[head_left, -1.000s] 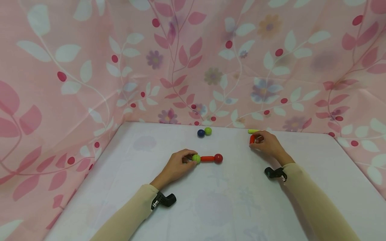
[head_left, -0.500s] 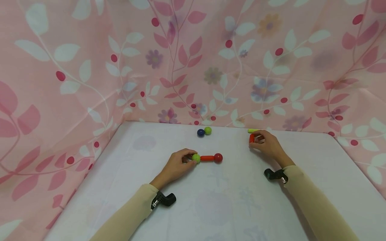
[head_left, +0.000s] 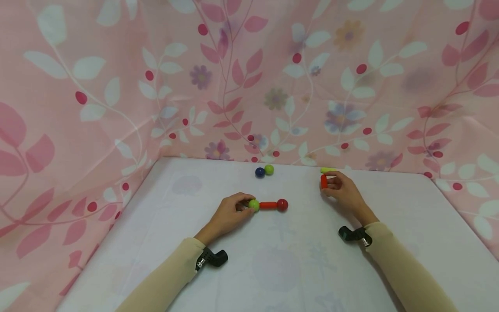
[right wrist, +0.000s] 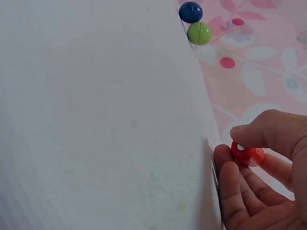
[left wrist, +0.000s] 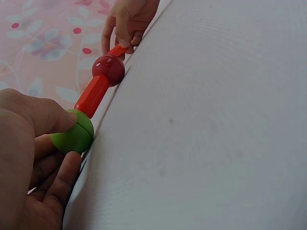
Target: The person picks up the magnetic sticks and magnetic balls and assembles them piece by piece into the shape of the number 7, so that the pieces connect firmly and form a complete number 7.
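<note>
My left hand (head_left: 230, 214) pinches a green ball (head_left: 254, 205) between thumb and fingers. A red rod (head_left: 268, 205) runs right from that ball to a dark red ball (head_left: 282, 205), the pieces in one line low over the white table. Further back on the right, my right hand (head_left: 345, 193) pinches a second red rod (head_left: 324, 181). In the right wrist view this rod (right wrist: 247, 153) shows a pale spot on its end, with the thumb on top. Just behind the right fingers lies a yellow-green rod (head_left: 326, 170), partly covered by the hand.
A dark blue ball (head_left: 260, 172) and another green ball (head_left: 269, 169) lie side by side near the back edge of the white table (head_left: 280, 268). Beyond that edge hangs a pink floral cloth (head_left: 234, 86), which also covers the left side.
My right hand has shifted slightly nearer and left with its red rod, so more of that rod shows. My left hand and the joined pieces stay in place.
</note>
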The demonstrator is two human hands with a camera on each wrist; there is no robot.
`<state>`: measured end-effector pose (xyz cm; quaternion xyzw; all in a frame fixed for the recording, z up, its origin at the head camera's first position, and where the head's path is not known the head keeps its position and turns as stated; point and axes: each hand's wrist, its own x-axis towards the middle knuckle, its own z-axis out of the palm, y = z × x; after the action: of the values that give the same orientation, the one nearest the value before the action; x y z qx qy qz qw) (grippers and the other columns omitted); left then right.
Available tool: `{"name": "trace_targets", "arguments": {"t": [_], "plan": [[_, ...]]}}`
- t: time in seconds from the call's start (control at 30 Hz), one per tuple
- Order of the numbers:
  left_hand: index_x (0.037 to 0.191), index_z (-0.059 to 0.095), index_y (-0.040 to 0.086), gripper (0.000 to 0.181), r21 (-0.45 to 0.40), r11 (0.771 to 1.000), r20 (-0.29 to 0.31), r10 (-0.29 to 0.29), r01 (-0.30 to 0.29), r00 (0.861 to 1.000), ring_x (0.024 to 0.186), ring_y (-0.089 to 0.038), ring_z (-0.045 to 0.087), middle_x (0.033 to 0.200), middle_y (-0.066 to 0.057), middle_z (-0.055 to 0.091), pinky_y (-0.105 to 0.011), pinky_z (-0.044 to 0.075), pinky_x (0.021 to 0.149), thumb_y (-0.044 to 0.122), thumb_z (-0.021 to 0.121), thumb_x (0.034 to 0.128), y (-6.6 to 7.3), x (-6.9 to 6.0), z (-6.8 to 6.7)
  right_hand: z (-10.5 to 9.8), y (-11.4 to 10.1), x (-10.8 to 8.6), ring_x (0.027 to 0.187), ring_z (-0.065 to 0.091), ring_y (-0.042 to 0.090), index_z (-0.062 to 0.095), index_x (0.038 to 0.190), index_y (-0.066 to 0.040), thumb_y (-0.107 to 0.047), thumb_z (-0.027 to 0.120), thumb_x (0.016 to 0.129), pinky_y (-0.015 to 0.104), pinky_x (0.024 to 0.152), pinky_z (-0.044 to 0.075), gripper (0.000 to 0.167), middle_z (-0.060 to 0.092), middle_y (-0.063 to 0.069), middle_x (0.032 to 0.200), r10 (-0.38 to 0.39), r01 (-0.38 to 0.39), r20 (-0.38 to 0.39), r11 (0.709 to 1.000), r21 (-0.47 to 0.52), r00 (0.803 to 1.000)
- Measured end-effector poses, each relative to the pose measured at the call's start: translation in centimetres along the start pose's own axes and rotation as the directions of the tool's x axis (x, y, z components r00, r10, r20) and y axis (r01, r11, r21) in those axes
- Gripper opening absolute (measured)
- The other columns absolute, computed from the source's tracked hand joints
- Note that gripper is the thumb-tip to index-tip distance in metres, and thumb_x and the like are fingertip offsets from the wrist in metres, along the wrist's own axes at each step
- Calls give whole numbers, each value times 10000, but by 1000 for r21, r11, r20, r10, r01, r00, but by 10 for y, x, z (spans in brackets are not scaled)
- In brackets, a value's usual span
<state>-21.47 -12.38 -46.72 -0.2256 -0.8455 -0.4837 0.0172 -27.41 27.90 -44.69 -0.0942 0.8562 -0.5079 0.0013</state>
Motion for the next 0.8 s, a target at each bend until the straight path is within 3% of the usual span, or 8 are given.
{"name": "trace_targets", "arguments": {"t": [0.1, 0.27, 0.47, 0.8], "plan": [[1277, 705, 108, 323, 1, 1000, 5, -6, 6, 1000, 935, -123, 641, 1125, 26, 688, -308, 540, 835, 109, 750, 957, 0, 0, 0, 1, -2, -2, 1065, 654, 297, 476, 1500, -26, -46, 765, 940, 215, 804, 540, 631, 608, 286, 1278, 19, -19, 3, 999, 41, 1000], [1271, 710, 90, 322, -5, 1000, 2, -2, 2, 1000, 922, -137, 650, 1126, 6, 696, -316, 542, 831, 85, 747, 951, 1, 1, -1, 2, -3, -5, 1065, 665, 343, 488, 1503, -55, -60, 755, 955, 218, 814, 539, 610, 617, 282, 1273, -14, 16, -22, 998, 58, 1000], [1270, 712, 91, 323, -4, 1000, 1, -2, 2, 1000, 915, -138, 649, 1122, 3, 698, -316, 541, 827, 81, 749, 949, -1, 1, 0, 5, -3, -9, 1008, 671, 293, 548, 1451, -24, -48, 751, 960, 187, 820, 513, 532, 629, 280, 1264, -62, 65, -53, 996, 56, 997], [1275, 708, 83, 322, -12, 1000, 5, -6, 6, 1000, 935, -140, 651, 1138, -7, 694, -313, 544, 836, 83, 746, 955, 1, 0, 0, 17, -8, -17, 1025, 662, 244, 622, 1358, -14, -69, 752, 963, 204, 811, 539, 419, 663, 243, 1234, -61, 66, -64, 994, 83, 996]]}}
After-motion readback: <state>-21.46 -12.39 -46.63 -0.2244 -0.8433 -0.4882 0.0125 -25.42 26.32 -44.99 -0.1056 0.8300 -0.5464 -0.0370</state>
